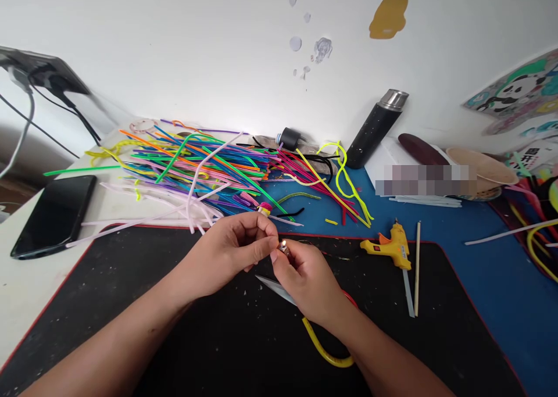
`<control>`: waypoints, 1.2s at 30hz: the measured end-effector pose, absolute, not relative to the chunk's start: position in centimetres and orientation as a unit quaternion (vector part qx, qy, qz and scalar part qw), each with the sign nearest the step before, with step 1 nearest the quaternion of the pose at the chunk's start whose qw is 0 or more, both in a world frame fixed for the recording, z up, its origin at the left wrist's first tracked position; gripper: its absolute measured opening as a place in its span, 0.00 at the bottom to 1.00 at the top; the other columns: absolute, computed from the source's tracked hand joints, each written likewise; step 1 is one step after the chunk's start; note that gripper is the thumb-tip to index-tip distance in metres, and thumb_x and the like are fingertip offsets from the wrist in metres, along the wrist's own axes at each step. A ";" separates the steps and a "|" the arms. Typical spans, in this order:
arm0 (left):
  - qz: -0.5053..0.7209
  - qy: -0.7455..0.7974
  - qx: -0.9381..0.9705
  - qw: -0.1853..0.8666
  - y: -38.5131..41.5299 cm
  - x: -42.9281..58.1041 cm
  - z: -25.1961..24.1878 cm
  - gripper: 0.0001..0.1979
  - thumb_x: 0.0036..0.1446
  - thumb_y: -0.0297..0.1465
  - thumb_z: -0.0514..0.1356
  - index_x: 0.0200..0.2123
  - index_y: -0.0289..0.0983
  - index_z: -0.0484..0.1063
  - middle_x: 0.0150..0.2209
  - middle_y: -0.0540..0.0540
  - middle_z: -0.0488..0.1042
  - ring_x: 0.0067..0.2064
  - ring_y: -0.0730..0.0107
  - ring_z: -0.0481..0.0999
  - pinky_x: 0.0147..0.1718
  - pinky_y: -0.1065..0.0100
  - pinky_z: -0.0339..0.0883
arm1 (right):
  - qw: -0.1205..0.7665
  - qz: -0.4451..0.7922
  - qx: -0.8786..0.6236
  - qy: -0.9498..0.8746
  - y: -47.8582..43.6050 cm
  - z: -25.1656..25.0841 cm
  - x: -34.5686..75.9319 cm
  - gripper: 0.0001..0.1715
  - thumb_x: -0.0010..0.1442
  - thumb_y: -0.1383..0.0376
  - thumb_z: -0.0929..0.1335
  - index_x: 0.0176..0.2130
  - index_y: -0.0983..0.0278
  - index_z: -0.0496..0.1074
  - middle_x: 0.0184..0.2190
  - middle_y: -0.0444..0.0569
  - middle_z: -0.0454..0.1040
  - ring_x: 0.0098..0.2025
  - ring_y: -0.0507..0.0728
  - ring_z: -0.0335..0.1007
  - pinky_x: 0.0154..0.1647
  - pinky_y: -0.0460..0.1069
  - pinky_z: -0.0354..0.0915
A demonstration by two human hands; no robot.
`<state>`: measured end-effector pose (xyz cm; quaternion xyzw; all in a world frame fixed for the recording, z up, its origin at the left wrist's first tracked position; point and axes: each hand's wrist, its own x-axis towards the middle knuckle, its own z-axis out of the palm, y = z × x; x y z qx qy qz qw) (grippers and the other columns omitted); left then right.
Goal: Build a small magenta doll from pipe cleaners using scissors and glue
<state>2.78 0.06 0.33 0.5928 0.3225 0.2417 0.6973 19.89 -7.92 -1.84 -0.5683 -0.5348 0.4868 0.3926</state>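
Note:
My left hand (244, 243) is closed in a pinch above the black mat (209, 339), and whatever sits between its fingertips is too small to make out. Touching or nearly touching it, my right hand (305, 272) is wrapped round a lighter (284, 248) with a metal top and a small flame. A small pink and yellow piece (264, 209) shows just beyond my left fingers. Scissors (276, 289) with red and yellow handles lie on the mat, partly hidden under my right hand and wrist.
Many coloured pipe cleaners (209, 158) are heaped behind the mat. A phone (54, 217) lies at the left. A yellow glue gun (394, 247) and a thin stick (417, 269) are at the right, with a black flask (375, 129) behind.

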 end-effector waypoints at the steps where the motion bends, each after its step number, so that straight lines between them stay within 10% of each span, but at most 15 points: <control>1: 0.240 0.324 0.592 0.698 0.1 2.8 0.3 0.13 0.64 0.40 0.69 0.36 0.35 0.76 0.29 0.53 0.71 0.26 0.78 0.64 0.23 0.76 0.60 | 0.393 0.487 -0.567 -0.535 -7.9 -1.8 19.9 0.18 0.66 0.58 0.65 0.26 0.57 0.57 0.21 0.36 0.54 0.24 0.50 0.46 0.23 0.48 0.46; 36: 0.214 0.336 0.668 0.629 0.0 2.3 0.2 0.12 0.67 0.40 0.65 0.38 0.36 0.77 0.30 0.52 0.70 0.31 0.71 0.66 0.31 0.70 0.60 | 0.362 0.502 -0.570 -0.541 -7.9 -1.8 20.8 0.20 0.69 0.57 0.66 0.27 0.58 0.57 0.23 0.36 0.52 0.26 0.51 0.45 0.24 0.48 0.46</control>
